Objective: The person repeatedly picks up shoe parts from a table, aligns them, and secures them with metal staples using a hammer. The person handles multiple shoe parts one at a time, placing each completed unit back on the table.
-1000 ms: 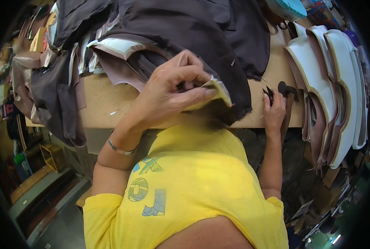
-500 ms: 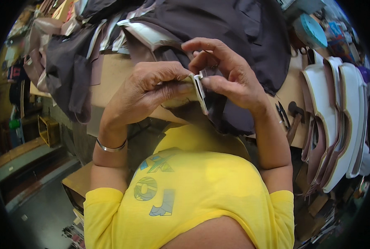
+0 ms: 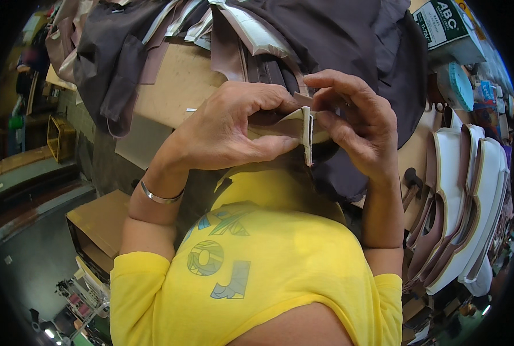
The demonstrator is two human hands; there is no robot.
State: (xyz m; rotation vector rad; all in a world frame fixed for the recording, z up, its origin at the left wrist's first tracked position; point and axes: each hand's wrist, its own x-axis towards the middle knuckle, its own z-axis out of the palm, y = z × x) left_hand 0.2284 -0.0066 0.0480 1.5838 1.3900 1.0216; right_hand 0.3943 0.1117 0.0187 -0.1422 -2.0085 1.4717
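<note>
One workbench [image 3: 176, 86] carries a heap of dark leather [image 3: 337, 34] along its far edge and one row of white-edged cut panels [image 3: 458, 207] stacked at its right edge. Two hands meet above its near edge. The left hand [image 3: 228, 130] and right hand [image 3: 355, 124] both pinch one folded cream strip [image 3: 303, 130], fingers closed tight on it.

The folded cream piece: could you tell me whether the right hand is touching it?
Touching. The head view shows the right hand with fingertips pressed against the folded cream piece, opposite the left hand.
</note>
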